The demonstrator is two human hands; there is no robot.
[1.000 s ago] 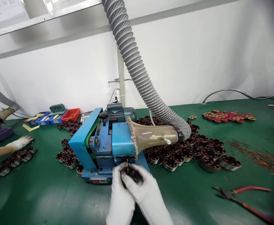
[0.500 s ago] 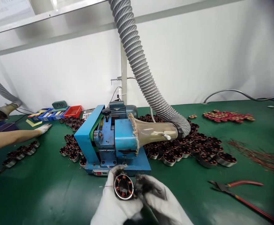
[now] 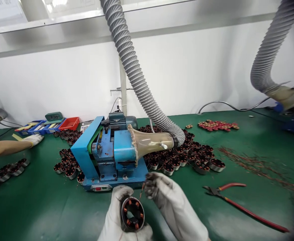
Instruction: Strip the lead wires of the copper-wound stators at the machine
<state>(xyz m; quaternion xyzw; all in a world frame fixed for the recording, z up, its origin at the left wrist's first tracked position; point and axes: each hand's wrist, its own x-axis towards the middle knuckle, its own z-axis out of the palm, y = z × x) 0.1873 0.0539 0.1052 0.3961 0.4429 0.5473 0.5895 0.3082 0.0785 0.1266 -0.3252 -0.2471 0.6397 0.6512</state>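
Note:
My left hand (image 3: 116,214), in a white glove with blackened fingertips, grips a round metal ring with copper windings (image 3: 132,213), its open face toward me. Just right of it, my right hand (image 3: 172,202), gloved and dark with grime at the fingers, pinches a thin copper wire (image 3: 142,190) that rises from the ring's top edge. Beyond both hands stands a blue belt machine (image 3: 124,147) with a clear funnel (image 3: 153,142) joined to a grey hose (image 3: 134,67).
Many wound rings (image 3: 168,167) lie behind and beside the machine. Red-handled cutters (image 3: 247,207) and loose copper wires (image 3: 257,165) are at right, with red and tan rings (image 3: 217,125) behind. Another person's gloved hand (image 3: 33,140) rests near blue bins (image 3: 48,127).
The view has turned rightward. My right hand has risen away from the ring with the wire pinched, and the ring sits lower in my left hand.

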